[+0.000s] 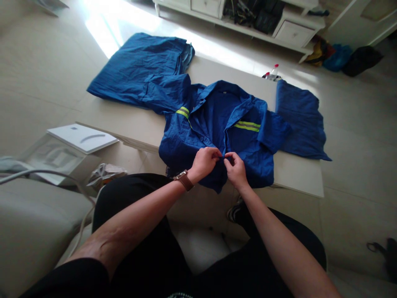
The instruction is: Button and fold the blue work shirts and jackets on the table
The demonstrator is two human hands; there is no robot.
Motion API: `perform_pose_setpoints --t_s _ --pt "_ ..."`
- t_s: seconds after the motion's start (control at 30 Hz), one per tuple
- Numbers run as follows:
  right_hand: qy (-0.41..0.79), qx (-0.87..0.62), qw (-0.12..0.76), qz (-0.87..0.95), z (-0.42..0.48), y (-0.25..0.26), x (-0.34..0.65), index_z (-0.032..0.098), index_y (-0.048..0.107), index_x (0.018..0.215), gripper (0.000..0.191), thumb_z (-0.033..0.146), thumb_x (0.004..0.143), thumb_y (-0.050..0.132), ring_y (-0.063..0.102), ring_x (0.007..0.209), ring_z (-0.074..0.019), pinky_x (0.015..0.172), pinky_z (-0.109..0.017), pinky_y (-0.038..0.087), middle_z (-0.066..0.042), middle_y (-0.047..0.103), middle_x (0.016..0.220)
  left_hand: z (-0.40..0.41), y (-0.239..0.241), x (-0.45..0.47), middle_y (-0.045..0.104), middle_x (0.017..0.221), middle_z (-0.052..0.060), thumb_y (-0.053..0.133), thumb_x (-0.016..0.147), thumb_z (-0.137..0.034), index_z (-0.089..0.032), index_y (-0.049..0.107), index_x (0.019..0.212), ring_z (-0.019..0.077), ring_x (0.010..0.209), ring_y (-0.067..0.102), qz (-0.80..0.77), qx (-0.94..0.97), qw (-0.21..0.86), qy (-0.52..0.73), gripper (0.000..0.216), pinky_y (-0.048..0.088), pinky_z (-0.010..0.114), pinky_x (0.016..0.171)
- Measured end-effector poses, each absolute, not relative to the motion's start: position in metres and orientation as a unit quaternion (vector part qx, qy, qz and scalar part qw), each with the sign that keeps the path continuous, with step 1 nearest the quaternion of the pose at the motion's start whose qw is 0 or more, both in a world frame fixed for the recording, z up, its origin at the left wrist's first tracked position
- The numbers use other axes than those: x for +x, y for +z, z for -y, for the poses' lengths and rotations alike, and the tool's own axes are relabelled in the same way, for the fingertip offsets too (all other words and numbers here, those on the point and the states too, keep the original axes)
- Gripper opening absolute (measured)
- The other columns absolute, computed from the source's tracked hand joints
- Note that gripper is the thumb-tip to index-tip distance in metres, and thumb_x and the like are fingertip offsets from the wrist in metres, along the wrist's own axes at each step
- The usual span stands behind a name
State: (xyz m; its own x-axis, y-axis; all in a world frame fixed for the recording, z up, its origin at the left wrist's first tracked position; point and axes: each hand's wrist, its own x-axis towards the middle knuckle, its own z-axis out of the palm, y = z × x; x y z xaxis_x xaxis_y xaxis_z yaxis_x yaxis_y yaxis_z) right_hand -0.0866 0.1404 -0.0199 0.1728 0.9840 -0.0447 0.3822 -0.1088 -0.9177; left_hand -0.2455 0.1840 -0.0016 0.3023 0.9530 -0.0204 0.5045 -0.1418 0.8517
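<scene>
A blue work jacket with yellow-and-grey reflective strips lies front up on the table, its collar away from me. The upper front hangs apart, with buttons showing along the left edge. My left hand, a watch on its wrist, pinches one front edge low on the jacket. Right beside it, my right hand pinches the other front edge. The fingertips of both hands almost meet at the front opening. Whether a button sits between them is too small to tell. The jacket's lower hem droops over the table's near edge.
Folded blue cloth lies at the table's left end, another blue cloth at the right. Bottles with red caps stand behind the white table. A white box is at left, near a cable. A white cabinet stands beyond.
</scene>
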Motion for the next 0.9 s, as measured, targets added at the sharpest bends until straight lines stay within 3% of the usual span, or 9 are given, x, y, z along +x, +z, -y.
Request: perform_pose_setpoints --t_s 0.17,0.3,0.5,0.67,0.9 --pt "0.386 -0.646 0.402 0.521 -0.142 -0.021 -0.085 0.020 0.071 0.089 0.025 0.043 0.081 0.066 0.051 0.064 -0.0167 0.062 -0.030 0.038 -0.001 0.065 0.074 -0.181 -0.004 -0.248 0.076 0.080 -0.002 0.064 0.079 0.000 -0.023 0.070 0.105 0.0168 0.078 0.071 -0.518 0.713 0.376 0.286 0.035 0.048 0.025 0.072" --pt "0.380 -0.638 0.386 0.548 -0.144 -0.016 -0.083 0.020 0.074 0.085 0.023 0.042 0.080 0.069 0.050 0.062 -0.0168 0.061 -0.030 0.038 -0.001 0.064 0.070 -0.179 -0.003 -0.248 0.075 0.080 -0.001 0.058 0.081 0.000 -0.023 0.067 0.104 0.0161 0.077 0.070 -0.505 0.720 0.376 0.292 0.034 0.048 0.025 0.072" --pt "0.271 -0.630 0.363 0.631 -0.141 -0.009 -0.085 0.021 0.068 0.083 0.011 0.028 0.086 0.061 0.060 0.075 -0.0204 0.072 -0.033 0.044 -0.005 0.069 0.085 -0.178 -0.011 -0.239 0.072 0.078 -0.001 0.068 0.074 -0.006 -0.020 0.063 0.101 0.0146 0.073 0.069 -0.498 0.596 0.527 0.345 0.031 0.049 0.022 0.066" --pt "0.248 -0.633 0.363 0.637 -0.140 -0.008 -0.086 0.023 0.065 0.082 0.009 0.024 0.087 0.058 0.062 0.079 -0.0215 0.077 -0.034 0.046 -0.005 0.068 0.086 -0.181 -0.022 -0.236 0.070 0.076 -0.001 0.077 0.074 -0.015 -0.018 0.059 0.096 0.0123 0.069 0.068 -0.472 0.477 0.636 0.379 0.029 0.049 0.021 0.065" --pt "0.274 -0.648 0.381 0.600 -0.142 -0.005 -0.088 0.023 0.062 0.080 0.011 0.030 0.087 0.058 0.060 0.085 -0.0231 0.082 -0.036 0.046 -0.006 0.068 0.087 -0.181 -0.020 -0.236 0.067 0.070 -0.004 0.068 0.077 -0.009 -0.020 0.054 0.094 0.0087 0.059 0.061 -0.488 0.480 0.628 0.369 0.025 0.045 0.019 0.061"
